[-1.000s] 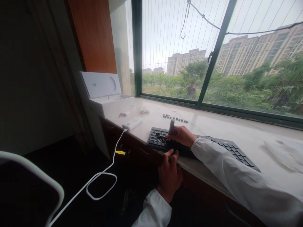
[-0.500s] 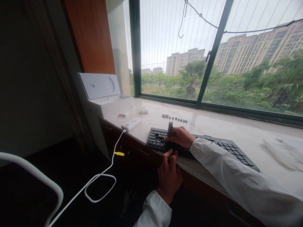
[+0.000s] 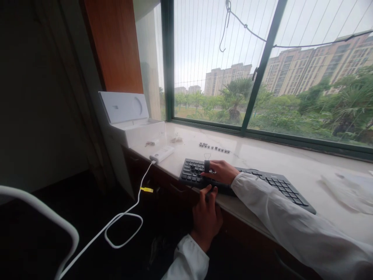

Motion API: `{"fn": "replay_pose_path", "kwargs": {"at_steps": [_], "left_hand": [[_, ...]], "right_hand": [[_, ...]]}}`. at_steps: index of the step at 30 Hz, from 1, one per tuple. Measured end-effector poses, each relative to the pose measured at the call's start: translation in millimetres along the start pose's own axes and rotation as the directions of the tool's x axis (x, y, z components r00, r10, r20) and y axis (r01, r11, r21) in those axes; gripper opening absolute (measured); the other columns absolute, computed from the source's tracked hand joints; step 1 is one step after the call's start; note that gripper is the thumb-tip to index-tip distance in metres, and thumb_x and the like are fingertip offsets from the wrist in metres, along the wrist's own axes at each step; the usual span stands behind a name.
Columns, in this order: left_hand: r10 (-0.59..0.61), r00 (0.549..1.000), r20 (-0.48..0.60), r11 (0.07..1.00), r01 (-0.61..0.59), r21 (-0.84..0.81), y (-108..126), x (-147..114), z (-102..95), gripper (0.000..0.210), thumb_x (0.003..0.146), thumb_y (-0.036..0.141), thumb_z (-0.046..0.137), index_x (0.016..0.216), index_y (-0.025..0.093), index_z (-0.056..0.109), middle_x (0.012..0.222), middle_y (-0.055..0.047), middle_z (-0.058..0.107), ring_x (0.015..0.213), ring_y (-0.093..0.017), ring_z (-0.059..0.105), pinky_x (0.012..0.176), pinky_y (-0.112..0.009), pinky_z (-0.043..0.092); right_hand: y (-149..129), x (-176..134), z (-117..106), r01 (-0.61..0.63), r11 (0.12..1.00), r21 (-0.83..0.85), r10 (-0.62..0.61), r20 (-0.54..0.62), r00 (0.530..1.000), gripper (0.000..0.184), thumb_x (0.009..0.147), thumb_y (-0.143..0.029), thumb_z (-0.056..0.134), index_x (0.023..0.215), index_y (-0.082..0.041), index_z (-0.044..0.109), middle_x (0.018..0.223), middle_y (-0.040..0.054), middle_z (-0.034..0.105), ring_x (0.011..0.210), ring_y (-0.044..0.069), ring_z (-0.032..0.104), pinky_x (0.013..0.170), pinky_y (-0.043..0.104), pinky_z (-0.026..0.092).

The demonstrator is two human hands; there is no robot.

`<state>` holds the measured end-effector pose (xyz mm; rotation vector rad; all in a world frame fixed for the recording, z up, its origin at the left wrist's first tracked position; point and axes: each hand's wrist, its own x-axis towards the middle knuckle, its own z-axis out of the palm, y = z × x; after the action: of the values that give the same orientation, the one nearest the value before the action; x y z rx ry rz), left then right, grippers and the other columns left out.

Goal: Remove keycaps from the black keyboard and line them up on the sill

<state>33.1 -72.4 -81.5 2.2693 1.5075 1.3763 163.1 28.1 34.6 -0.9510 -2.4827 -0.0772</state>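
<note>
Head view, and the right hand (image 3: 223,170) is clamping its fingers on a dark tool (image 3: 206,166) with a wire loop on top, which is standing upright over the left part of the black keyboard (image 3: 279,182) on the counter (image 3: 268,157)! Nearer, the left hand (image 3: 206,217) is resting two slightly parted fingers at the keyboard's front edge, whether gripping or not I'm not able to tell.
</note>
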Motion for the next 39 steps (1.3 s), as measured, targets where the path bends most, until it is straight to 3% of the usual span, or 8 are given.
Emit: {"fn": "replay_pose_path", "kwargs": {"at_steps": [4, 6, 7, 15, 26, 39], "left_hand": [[-0.002, 1.000, -0.016, 1.000, 0.002, -0.013, 1, 0, -0.6, 0.058, 0.079, 0.005, 0.050, 0.132, 0.028, 0.046, 0.134, -0.005, 0.048, 0.120, -0.018, 0.054, 0.095, -0.029, 0.051], [-0.001, 1.000, -0.016, 1.000, 0.001, -0.012, 1, 0, 0.0, 0.059, 0.079, 0.005, 0.050, 0.133, 0.029, 0.045, 0.135, -0.005, 0.048, 0.119, -0.018, 0.055, 0.095, -0.029, 0.051], [0.002, 1.000, -0.014, 1.000, -0.002, -0.010, 1, 0, 0.6, 0.060, 0.079, 0.005, 0.050, 0.133, 0.029, 0.045, 0.135, -0.005, 0.048, 0.119, -0.018, 0.055, 0.094, -0.029, 0.051], [-0.003, 1.000, -0.026, 0.999, 0.004, 0.035, 0, -1, 1.7, 0.058, 0.078, 0.006, 0.051, 0.131, 0.028, 0.048, 0.134, -0.006, 0.049, 0.117, -0.019, 0.056, 0.089, -0.028, 0.054], [-0.028, 1.000, -0.001, 0.999, 0.028, 0.017, 1, -1, 1.5, 0.057, 0.078, 0.006, 0.052, 0.130, 0.028, 0.048, 0.134, -0.005, 0.049, 0.115, -0.019, 0.057, 0.087, -0.029, 0.054], [-0.015, 1.000, -0.008, 1.000, 0.015, -0.017, 0, -1, 3.0, 0.057, 0.079, 0.007, 0.050, 0.131, 0.028, 0.047, 0.134, -0.006, 0.048, 0.116, -0.019, 0.056, 0.091, -0.030, 0.053]], "right_hand": [[10, 2, -11, -0.065, 0.997, -0.043, 0.059, -0.119, 0.991, 0.036, 0.090, -0.053, 0.051, 0.082, -0.019, 0.061, 0.073, 0.0048, 0.063, 0.062, 0.015, 0.056, 0.060, 0.027, 0.042], [12, 4, -19, -0.198, 0.979, -0.038, 0.182, -0.262, 0.948, 0.041, 0.088, -0.056, 0.053, 0.073, -0.019, 0.059, 0.063, 0.0025, 0.059, 0.055, 0.014, 0.052, 0.058, 0.027, 0.040], [11, 5, -22, -0.233, 0.972, -0.013, 0.221, -0.278, 0.935, 0.041, 0.086, -0.057, 0.055, 0.073, -0.019, 0.059, 0.063, 0.0025, 0.059, 0.055, 0.014, 0.052, 0.057, 0.027, 0.040], [-2, 6, -6, -0.265, 0.958, 0.105, 0.273, -0.061, 0.960, 0.043, 0.078, -0.061, 0.062, 0.069, -0.019, 0.060, 0.060, 0.0009, 0.061, 0.053, 0.013, 0.051, 0.054, 0.025, 0.038], [-1, 6, -1, -0.370, 0.922, 0.118, 0.374, -0.016, 0.927, 0.043, 0.074, -0.061, 0.066, 0.067, -0.019, 0.060, 0.058, -0.0002, 0.060, 0.053, 0.012, 0.050, 0.051, 0.024, 0.035], [0, 7, -3, -0.334, 0.937, 0.100, 0.331, 0.053, 0.942, 0.042, 0.074, -0.059, 0.067, 0.071, -0.018, 0.062, 0.062, 0.0000, 0.059, 0.057, 0.012, 0.049, 0.055, 0.025, 0.035]]}}
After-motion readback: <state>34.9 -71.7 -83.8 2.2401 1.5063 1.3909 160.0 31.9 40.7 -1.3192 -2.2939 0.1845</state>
